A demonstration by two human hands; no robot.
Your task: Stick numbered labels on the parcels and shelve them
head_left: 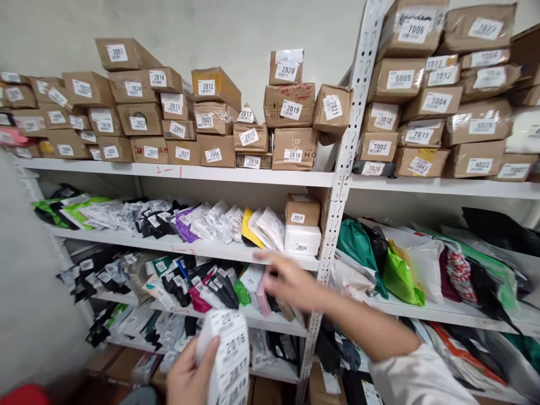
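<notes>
Numbered label strip (234, 351), white: the left hand (192, 368) is pinching it before the shelving (253, 174) while the right hand (291, 284), grip loosely spread, is hovering by a pink box (264, 299), seemingly a locating step, next probably calling for number-matching.

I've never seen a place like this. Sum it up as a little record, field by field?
Left fingers: holding a strip of number labels, 2016 readable
Right fingers: near a pink packet; blurred, contact unclear
Upper shelf: numbered cardboard boxes
Shelf below: bagged parcels, brown box 4039
Upright post: white, perforated
</notes>
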